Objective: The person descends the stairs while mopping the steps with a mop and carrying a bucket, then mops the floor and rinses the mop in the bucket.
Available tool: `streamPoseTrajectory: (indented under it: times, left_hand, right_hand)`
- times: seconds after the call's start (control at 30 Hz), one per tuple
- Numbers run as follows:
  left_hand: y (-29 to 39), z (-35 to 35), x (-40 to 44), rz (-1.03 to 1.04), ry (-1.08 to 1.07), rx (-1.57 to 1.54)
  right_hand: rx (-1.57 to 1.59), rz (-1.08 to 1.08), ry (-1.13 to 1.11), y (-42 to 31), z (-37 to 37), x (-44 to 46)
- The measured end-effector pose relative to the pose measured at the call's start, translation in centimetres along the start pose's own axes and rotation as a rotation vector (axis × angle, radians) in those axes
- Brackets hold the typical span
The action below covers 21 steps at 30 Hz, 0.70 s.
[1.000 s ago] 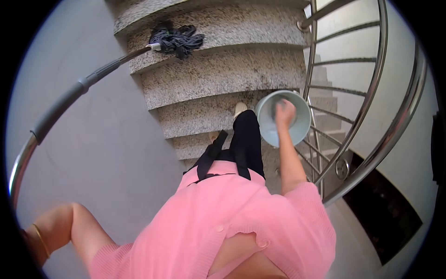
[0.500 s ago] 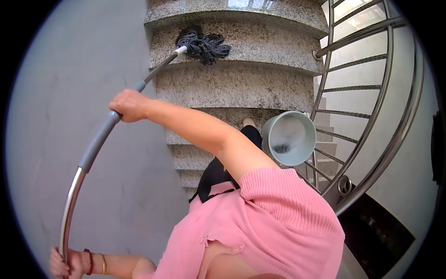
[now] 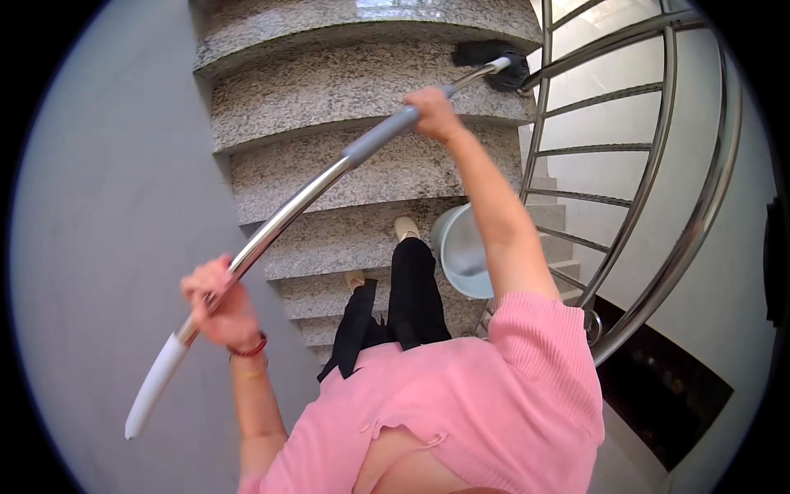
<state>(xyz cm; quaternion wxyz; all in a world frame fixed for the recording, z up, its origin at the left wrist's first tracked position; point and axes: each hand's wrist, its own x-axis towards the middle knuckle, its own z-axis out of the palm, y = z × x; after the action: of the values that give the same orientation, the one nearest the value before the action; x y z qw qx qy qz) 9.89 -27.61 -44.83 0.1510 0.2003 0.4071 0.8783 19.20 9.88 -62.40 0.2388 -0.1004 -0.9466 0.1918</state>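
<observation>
A mop (image 3: 298, 202) with a metal pole, grey sleeve and white end cap slants across the view. Around the lower part of its pole, just above the white end, my left hand (image 3: 220, 303) is closed, slightly blurred. My right hand (image 3: 434, 114) is wrapped round the pole at the far end of the grey sleeve. The dark mop head (image 3: 508, 72) rests at the right side of a granite step (image 3: 329, 86), beside the railing post. Close to my right forearm, and partly hidden by it, a pale blue bucket (image 3: 462, 255) holds cloudy water.
Metal railings (image 3: 654, 156) run down the right side of the stairs. A plain grey wall (image 3: 115, 206) borders the left. My feet in light shoes (image 3: 406, 228) stand on the steps near the bucket, and more steps descend below.
The mop head has swept from the left part of the step to the right end, by the railing. Both hands moved right with the pole, the left one also rising.
</observation>
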Motion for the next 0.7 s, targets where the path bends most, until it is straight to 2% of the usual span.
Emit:
streamPoseTrajectory:
  times: [0.03,0.1,0.13,0.2,0.3,0.33,0.4,0.47,0.5,0.57,0.6,0.63,0.7]
  left_hand:
    - [-1.8,1.8,-0.1,-0.030,0.006,-0.005]
    - [-4.6,5.2,0.5,-0.069,-0.201,0.110]
    - [-4.5,5.6,0.9,-0.090,-0.209,0.117]
    - [-4.5,6.3,1.3,-0.094,-0.297,0.150]
    - [-0.8,5.3,0.7,-0.069,-0.502,0.256]
    - [0.6,4.8,0.6,-0.019,-0.544,0.297]
    - [4.2,3.9,0.5,0.033,-0.493,0.366]
    - [12.2,0.7,1.6,0.108,-0.538,0.299]
    - [14.0,-0.2,1.6,0.142,-0.491,0.414]
    - [21.8,-1.4,1.1,0.216,-0.496,0.399]
    - [25.1,-2.0,1.1,0.224,-0.524,0.404]
    - [27.4,-3.0,0.9,0.277,-0.569,0.398]
    - [31.0,-1.1,-0.5,0.391,-0.504,0.427]
  right_hand:
    - [-0.146,0.174,-0.079,3.4,-3.4,-2.2]
    - [-0.130,0.148,0.005,6.5,-4.1,-3.8]
    - [-0.120,0.172,0.071,7.2,-5.0,-4.0]
    - [-0.136,0.178,0.060,7.3,-5.4,-4.0]
    - [-0.143,0.173,0.119,4.2,-6.0,-4.1]
    - [-0.140,0.184,0.153,2.5,-6.3,-3.5]
    - [-0.058,0.158,0.218,-3.0,-3.9,-2.3]
    - [0.011,0.095,0.273,-8.1,-3.4,0.2]
    - [0.050,0.114,0.258,-11.0,-3.3,0.6]
    - [0.154,0.023,0.350,-18.5,-0.1,3.6]
    - [0.158,0.044,0.317,-19.9,-0.3,3.6]
    - [0.209,-0.014,0.423,-23.6,1.7,5.4]
    - [0.362,-0.038,0.351,-28.7,2.4,7.2]
